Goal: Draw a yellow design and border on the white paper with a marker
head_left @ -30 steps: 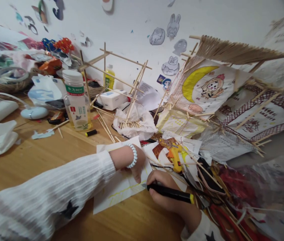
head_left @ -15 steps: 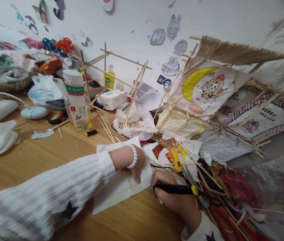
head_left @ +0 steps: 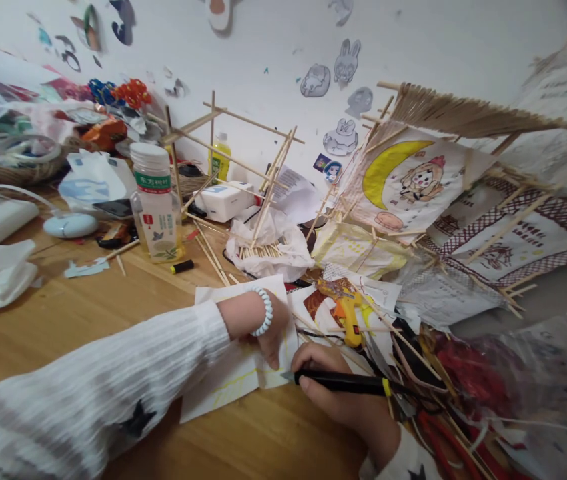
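My left hand (head_left: 269, 328), with a pale bead bracelet at the wrist, rests on a white sheet of paper (head_left: 243, 373). Its thumb is stretched out; the other fingers are partly hidden. Yellow lines run along the sheet's borders, with a wavy one near the bottom. In my right hand (head_left: 331, 387) is a black marker (head_left: 343, 382) with a yellow band at its rear end. The marker's tip points left, close to the sheet's right edge; whether it touches cannot be made out. A black cap with a yellow band (head_left: 182, 267) lies beyond the paper.
Behind stand a tea bottle (head_left: 155, 220), a stick frame (head_left: 243, 160) and a white box (head_left: 224, 200). A yellow glue gun (head_left: 348, 313) lies among sticks and papers. Decorated paper lanterns (head_left: 408, 173) crowd the right, above red-handled scissors (head_left: 443, 440) and plastic bags (head_left: 528, 373).
The marker in my right hand has moved left, its tip now beside the sheet's edge. The paper has shifted slightly under my left hand. The view has tilted up a little.
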Tool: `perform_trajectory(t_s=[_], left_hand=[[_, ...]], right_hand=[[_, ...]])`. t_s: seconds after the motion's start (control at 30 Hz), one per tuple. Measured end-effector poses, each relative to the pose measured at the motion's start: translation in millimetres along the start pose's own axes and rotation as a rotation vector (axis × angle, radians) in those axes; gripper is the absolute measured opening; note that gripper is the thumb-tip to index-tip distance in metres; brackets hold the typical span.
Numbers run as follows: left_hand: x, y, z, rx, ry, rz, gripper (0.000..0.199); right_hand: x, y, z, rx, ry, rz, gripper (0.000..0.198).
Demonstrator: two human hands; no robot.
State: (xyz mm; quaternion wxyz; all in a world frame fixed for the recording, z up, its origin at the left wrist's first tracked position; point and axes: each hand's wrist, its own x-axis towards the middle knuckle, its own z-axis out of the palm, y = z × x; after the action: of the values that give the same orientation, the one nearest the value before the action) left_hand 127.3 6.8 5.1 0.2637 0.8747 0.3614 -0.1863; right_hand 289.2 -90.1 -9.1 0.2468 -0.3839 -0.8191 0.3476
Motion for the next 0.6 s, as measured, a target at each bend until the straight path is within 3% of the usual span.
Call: perform_trajectory(t_s=[0.1, 0.23, 0.6], left_hand=[[-0.1, 2.0, -2.4, 0.026, -0.215, -0.049, 0.038], [-0.1, 2.6, -5.8, 0.004, -0.304, -0.060, 0.036], [4.5, 0.0, -3.5, 0.006, -0.331, -0.083, 0.038]], right_hand=[[-0.7, 1.7, 0.5, 0.000, 0.009, -0.007, 0.008], [-0.8, 1.5, 1.9, -0.026, 0.004, -0.042, 0.006], [-0.4, 8.9, 6.4, -0.145, -0.049, -0.112, 0.010]])
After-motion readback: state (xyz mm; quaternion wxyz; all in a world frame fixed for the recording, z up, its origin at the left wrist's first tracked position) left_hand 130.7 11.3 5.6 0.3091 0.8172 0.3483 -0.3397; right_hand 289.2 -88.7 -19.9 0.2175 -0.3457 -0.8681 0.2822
